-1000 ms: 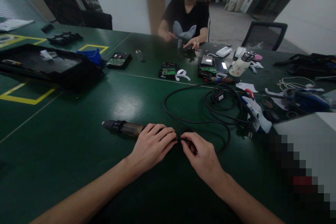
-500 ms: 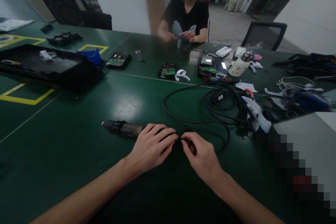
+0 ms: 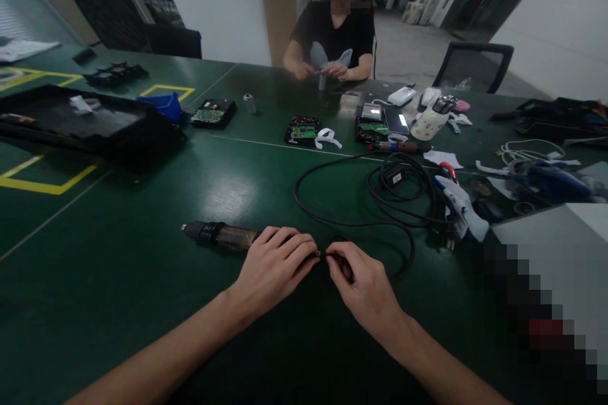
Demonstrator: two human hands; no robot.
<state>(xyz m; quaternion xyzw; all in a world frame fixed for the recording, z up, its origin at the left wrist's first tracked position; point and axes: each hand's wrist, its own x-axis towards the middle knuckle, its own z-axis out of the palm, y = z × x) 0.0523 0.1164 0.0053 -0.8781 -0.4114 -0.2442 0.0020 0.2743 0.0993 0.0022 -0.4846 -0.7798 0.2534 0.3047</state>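
At a dark green tabletop [image 3: 118, 266], we curl our left hand [image 3: 278, 266] over the rear of a black-and-brown cylindrical tool [image 3: 232, 236] lying on its side, while our right hand [image 3: 363, 275] pinches a small dark piece [image 3: 323, 254], too hidden to identify, just beside the tool's covered end. Beyond our hands, past a looped black cable [image 3: 361, 224], a cream patterned cup [image 3: 424, 128] holds a cluster of slender metallic implements [image 3: 445, 103]. To our left, a shallow black tray [image 3: 118, 117] carries a crumpled white scrap [image 3: 82, 103], with a blue plastic bin [image 3: 161, 106], its contents hidden from us, at its far right corner.
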